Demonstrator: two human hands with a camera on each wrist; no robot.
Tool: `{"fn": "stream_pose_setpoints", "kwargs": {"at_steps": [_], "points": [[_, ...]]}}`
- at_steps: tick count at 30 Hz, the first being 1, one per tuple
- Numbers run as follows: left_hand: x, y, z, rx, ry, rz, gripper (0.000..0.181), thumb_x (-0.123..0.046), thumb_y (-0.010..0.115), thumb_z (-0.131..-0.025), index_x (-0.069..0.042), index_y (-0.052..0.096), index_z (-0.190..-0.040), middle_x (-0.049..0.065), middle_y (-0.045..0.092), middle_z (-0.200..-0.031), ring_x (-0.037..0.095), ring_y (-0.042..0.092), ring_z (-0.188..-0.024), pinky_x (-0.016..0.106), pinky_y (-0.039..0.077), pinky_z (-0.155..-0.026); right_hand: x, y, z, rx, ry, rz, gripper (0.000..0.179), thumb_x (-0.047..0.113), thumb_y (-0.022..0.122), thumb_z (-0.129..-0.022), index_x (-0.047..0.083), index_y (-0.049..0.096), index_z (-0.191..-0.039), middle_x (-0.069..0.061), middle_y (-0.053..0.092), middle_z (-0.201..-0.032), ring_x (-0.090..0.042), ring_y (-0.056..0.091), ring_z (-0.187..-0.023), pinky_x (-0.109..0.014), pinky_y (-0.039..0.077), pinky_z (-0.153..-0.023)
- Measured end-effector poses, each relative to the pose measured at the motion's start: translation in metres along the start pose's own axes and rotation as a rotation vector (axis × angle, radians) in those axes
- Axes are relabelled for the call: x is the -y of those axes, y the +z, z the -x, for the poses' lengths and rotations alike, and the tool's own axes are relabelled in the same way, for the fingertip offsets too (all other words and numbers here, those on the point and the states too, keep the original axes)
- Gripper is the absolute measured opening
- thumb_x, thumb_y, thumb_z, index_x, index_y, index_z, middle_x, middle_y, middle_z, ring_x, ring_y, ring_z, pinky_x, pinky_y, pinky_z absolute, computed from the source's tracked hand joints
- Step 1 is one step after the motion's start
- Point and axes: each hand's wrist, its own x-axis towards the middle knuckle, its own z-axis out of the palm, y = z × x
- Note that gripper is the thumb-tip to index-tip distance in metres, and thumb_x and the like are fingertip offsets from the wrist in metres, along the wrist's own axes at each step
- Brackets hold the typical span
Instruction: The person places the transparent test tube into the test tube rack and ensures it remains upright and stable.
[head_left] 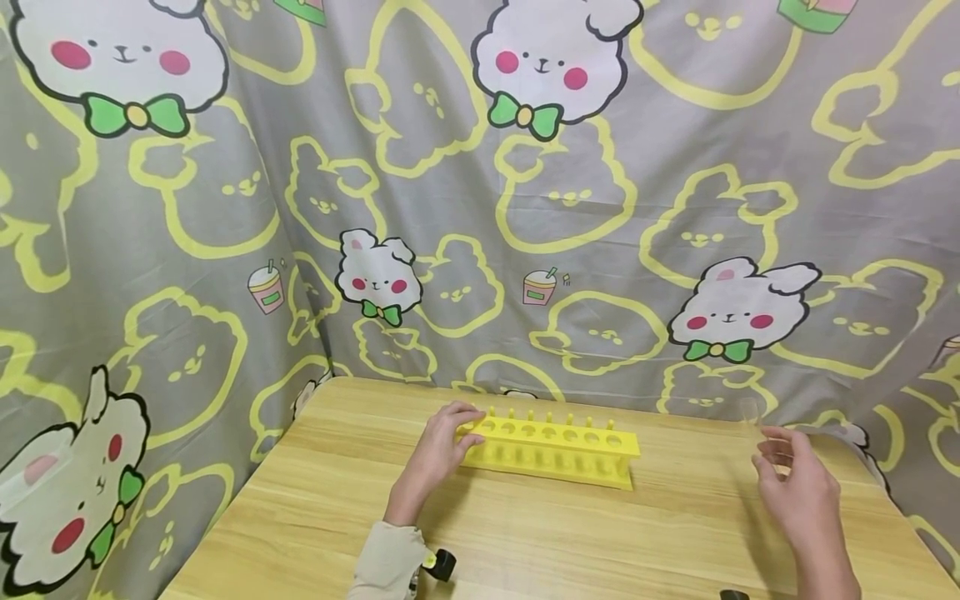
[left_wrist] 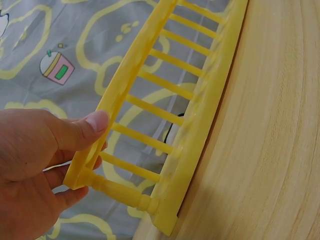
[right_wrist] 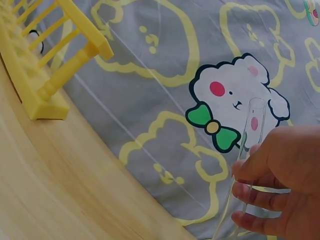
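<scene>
A yellow test tube rack (head_left: pixel 551 457) stands on the wooden table, its top row of round holes holding no tubes. My left hand (head_left: pixel 442 442) grips the rack's left end; in the left wrist view the thumb of that hand (left_wrist: pixel 45 155) lies on the top bar of the rack (left_wrist: pixel 135 65) with fingers beneath. To the right of the rack, my right hand (head_left: pixel 802 483) holds a clear glass test tube (head_left: pixel 750 414) between thumb and fingers. The right wrist view shows the tube (right_wrist: pixel 256 112) roughly upright, slightly tilted, in the right hand (right_wrist: pixel 280 180).
The wooden table (head_left: pixel 315 500) ends at a grey curtain (head_left: pixel 450 208) with yellow outlines and white cartoon heads, which hangs behind and at the sides. A black wrist device (head_left: pixel 442 565) sits by the left sleeve (head_left: pixel 386 560).
</scene>
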Motion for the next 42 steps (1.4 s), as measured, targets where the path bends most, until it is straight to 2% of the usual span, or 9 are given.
{"fn": "stream_pose_setpoints", "kwargs": {"at_steps": [8, 18, 26, 29, 35, 42], "points": [[0.001, 0.001, 0.000, 0.004, -0.005, -0.003, 0.036, -0.004, 0.078, -0.089, 0.003, 0.071, -0.124, 0.015, 0.066, -0.124, 0.035, 0.061, -0.119, 0.048, 0.053, -0.100, 0.007, -0.003, 0.001, -0.001, 0.024, -0.001, 0.041, -0.007, 0.065, -0.093, -0.005, 0.053, -0.132, -0.026, 0.066, -0.113, 0.026, 0.033, -0.087, 0.004, 0.038, -0.066], [0.000, 0.000, 0.000, 0.006, -0.010, 0.001, 0.037, -0.004, 0.078, -0.089, 0.002, 0.071, -0.125, 0.015, 0.066, -0.125, 0.036, 0.061, -0.120, 0.048, 0.053, -0.101, 0.019, -0.005, 0.001, -0.047, 0.085, -0.032, 0.042, -0.002, 0.067, -0.095, -0.003, 0.053, -0.134, -0.021, 0.066, -0.115, 0.026, 0.036, -0.086, 0.005, 0.039, -0.068], [0.000, 0.000, 0.001, 0.004, -0.006, 0.006, 0.037, -0.005, 0.077, -0.090, 0.003, 0.070, -0.125, 0.015, 0.066, -0.125, 0.036, 0.061, -0.120, 0.048, 0.053, -0.101, 0.028, -0.007, -0.001, -0.080, 0.076, -0.048, 0.044, -0.001, 0.069, -0.095, -0.001, 0.054, -0.135, -0.017, 0.066, -0.111, 0.027, 0.039, -0.086, 0.005, 0.040, -0.069], [0.000, 0.000, 0.001, 0.006, -0.006, 0.009, 0.037, -0.006, 0.077, -0.090, 0.003, 0.070, -0.125, 0.015, 0.066, -0.125, 0.035, 0.061, -0.120, 0.048, 0.053, -0.101, 0.033, -0.009, -0.001, -0.096, 0.076, -0.051, 0.044, 0.000, 0.070, -0.094, 0.001, 0.055, -0.135, -0.008, 0.067, -0.107, 0.027, 0.040, -0.087, 0.005, 0.040, -0.069], [0.000, 0.000, 0.001, 0.004, -0.006, 0.008, 0.037, -0.006, 0.077, -0.090, 0.002, 0.070, -0.125, 0.015, 0.066, -0.125, 0.035, 0.060, -0.120, 0.048, 0.053, -0.101, 0.042, -0.013, -0.003, -0.137, 0.064, -0.068, 0.045, 0.001, 0.072, -0.093, 0.005, 0.057, -0.135, 0.021, 0.058, -0.098, 0.027, 0.043, -0.088, 0.005, 0.039, -0.070], [-0.002, -0.001, 0.001, 0.008, -0.011, 0.000, 0.036, -0.007, 0.077, -0.090, 0.002, 0.071, -0.125, 0.015, 0.065, -0.126, 0.036, 0.060, -0.120, 0.049, 0.052, -0.101, 0.048, -0.014, -0.003, -0.153, 0.072, -0.081, 0.046, 0.002, 0.073, -0.093, 0.006, 0.058, -0.136, 0.022, 0.059, -0.099, 0.026, 0.044, -0.088, 0.005, 0.040, -0.070]]}}
